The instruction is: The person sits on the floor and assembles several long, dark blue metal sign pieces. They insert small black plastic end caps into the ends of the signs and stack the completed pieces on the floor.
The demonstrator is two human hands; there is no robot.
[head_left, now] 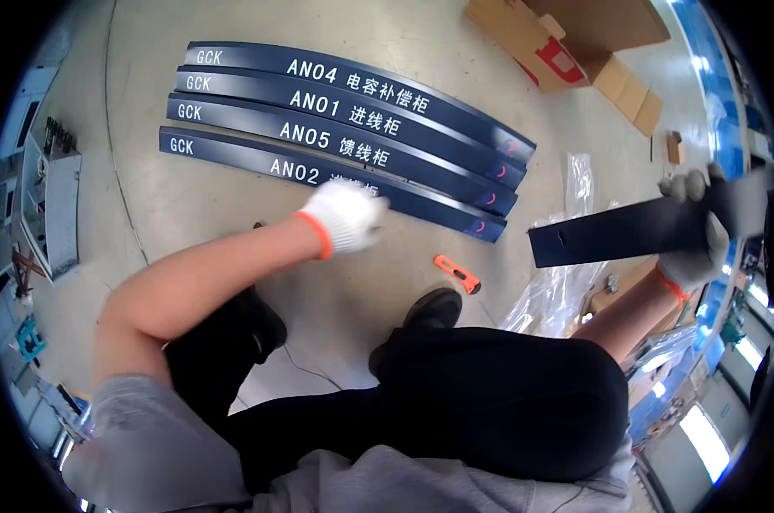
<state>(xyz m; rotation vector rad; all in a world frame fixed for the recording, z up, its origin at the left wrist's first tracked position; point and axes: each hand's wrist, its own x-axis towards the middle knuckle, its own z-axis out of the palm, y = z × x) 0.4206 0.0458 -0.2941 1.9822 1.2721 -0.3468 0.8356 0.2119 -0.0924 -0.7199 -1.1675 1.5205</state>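
Several dark navy label strips with white lettering lie side by side on the floor; the nearest label strip (233,160) is partly covered by my left hand (344,218). That hand wears a white knit glove with an orange cuff. Motion smears its fingers, so their grip is unclear. Off to the right, my right hand (691,261), gloved too, grips another dark strip (605,235), thumb on one side and fingers over the far edge. This strip is raised off the floor, and its right end blurs near the picture's rim. An orange utility knife (457,274) lies between my hands.
Crumpled clear plastic film (547,299) lies right of the knife. An open cardboard box (605,38) stands at the far right. My shoe (434,309) is just below the knife. Cabinets (52,201) line the left side.
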